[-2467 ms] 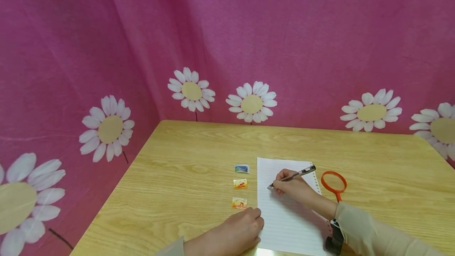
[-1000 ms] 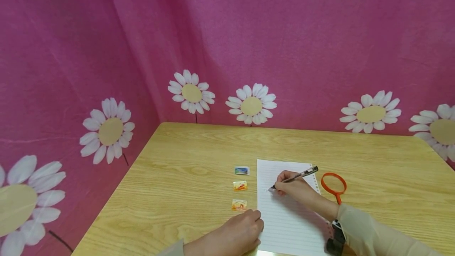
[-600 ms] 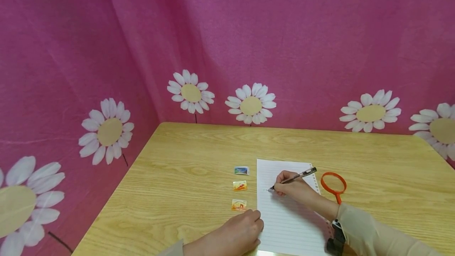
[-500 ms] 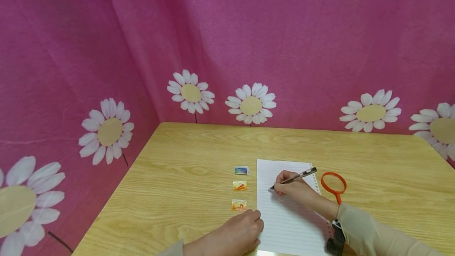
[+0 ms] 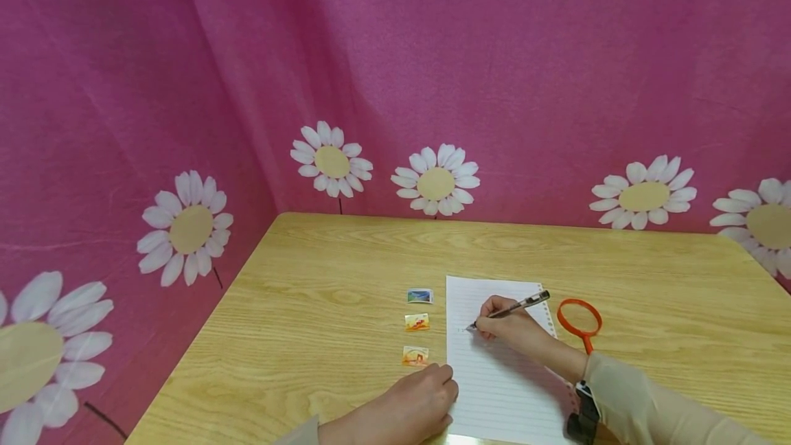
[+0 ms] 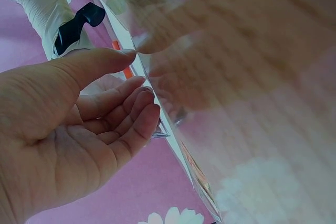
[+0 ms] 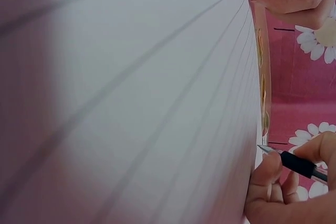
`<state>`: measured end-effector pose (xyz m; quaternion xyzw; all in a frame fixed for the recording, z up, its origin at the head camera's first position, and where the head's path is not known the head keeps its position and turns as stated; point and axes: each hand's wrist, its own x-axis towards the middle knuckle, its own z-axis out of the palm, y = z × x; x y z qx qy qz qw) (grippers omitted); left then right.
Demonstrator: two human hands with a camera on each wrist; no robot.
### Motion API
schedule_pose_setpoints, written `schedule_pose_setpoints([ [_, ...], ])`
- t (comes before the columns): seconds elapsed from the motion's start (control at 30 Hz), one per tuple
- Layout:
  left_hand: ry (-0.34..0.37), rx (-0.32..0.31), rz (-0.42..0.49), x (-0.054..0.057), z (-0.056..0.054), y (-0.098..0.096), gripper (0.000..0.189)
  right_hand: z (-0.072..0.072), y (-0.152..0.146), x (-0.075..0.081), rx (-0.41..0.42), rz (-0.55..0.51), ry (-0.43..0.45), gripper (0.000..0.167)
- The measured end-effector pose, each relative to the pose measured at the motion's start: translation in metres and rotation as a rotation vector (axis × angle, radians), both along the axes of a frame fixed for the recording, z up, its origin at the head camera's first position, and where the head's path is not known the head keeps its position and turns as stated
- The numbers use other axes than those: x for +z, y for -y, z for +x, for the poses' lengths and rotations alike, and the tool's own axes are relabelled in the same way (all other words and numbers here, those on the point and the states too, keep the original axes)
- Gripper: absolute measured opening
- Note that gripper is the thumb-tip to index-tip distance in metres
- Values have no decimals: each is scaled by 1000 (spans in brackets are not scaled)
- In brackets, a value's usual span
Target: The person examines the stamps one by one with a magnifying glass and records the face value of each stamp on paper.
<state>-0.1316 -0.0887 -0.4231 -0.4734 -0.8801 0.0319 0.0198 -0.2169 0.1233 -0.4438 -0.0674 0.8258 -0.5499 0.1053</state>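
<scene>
Pinching a pen [image 5: 519,305], the right hand [image 5: 508,325] rests by illegibly small marks [image 5: 461,329] on paper [image 5: 494,383], left hand [image 5: 420,400] relaxed

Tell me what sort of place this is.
Probably a fabric-screened writing corner indoors: a wood-grain table, pink flowered hangings behind and beside it, and lined paper on top.

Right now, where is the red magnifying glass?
In the head view, the red magnifying glass lies on the table, just right of the lined paper, its handle pointing toward the right sleeve.
</scene>
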Motion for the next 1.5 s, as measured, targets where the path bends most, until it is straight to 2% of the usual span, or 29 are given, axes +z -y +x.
schedule_pose_setpoints([
  [0.33,43,21,-17,0,0,0,18,0,-4,1,60,-16,0,7],
  [0.6,8,2,0,0,-1,0,19,-1,-4,0,64,-30,-7,7],
  [0.8,74,29,-7,0,-2,-1,18,-1,-6,0,31,-59,14,8],
  [1.13,161,75,40,0,-4,-1,11,-3,-8,-1,40,-69,27,7],
  [1.3,214,80,77,-2,-6,0,8,-3,-9,-1,58,-71,33,7],
  [1.5,239,71,118,-2,-7,2,8,-3,-10,1,70,-50,33,10],
])
